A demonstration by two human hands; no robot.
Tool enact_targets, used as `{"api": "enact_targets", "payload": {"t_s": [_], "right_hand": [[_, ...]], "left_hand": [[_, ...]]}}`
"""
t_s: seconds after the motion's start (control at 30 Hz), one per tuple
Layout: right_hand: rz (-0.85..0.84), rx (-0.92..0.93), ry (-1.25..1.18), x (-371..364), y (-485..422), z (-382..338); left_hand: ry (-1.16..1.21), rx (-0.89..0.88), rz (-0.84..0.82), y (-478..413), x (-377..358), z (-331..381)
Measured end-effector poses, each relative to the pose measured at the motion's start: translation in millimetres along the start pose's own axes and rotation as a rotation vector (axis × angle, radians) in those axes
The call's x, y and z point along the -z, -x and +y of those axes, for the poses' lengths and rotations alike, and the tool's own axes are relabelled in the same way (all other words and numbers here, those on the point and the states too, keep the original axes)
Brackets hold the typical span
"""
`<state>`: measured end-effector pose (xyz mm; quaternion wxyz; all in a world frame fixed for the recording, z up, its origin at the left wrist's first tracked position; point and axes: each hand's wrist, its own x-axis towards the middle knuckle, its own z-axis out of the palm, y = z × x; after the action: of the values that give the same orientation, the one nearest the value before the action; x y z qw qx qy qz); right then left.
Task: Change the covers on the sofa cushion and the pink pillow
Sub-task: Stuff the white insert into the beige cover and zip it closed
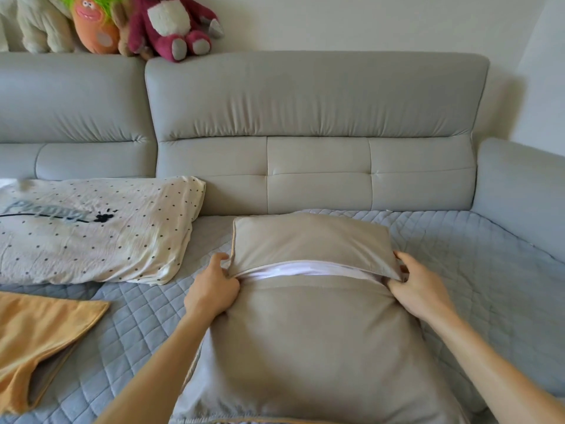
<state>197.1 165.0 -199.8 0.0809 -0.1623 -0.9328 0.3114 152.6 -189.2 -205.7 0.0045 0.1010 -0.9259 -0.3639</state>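
A sofa cushion in a beige cover [308,341] lies on the quilted seat in front of me. The cover's far end is folded over, and a strip of the white inner cushion [305,268] shows in the open slit. My left hand [211,289] grips the cover at the left end of the opening. My right hand [417,287] pinches the cover at the right end. A pillow in a white polka-dot case [91,231] lies at the left against the backrest. An orange cover [39,341] lies empty and flat at the lower left.
The grey sofa backrest [315,117] stands behind the cushion, with an armrest [519,191] at the right. A blue-grey quilted pad [458,249] covers the seat. Several plush toys, among them a magenta bear [171,26], sit on top of the backrest at the upper left.
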Motion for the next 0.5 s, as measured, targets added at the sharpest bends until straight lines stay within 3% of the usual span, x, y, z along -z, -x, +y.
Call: {"api": "enact_targets", "payload": {"t_s": [0.13,0.23,0.33,0.5], "right_hand": [[0.169,0.045,-0.081,8,21,-1],[0.069,0.025,-0.196,19,23,-1],[-0.073,-0.007,-0.297,29,20,-1],[-0.118,-0.026,-0.341,27,19,6]], "left_hand": [[0.096,-0.324,0.136,14,11,5],[0.066,-0.448,0.127,14,15,9],[0.019,-0.465,0.129,15,17,11],[-0.017,-0.694,0.148,31,13,22]]}}
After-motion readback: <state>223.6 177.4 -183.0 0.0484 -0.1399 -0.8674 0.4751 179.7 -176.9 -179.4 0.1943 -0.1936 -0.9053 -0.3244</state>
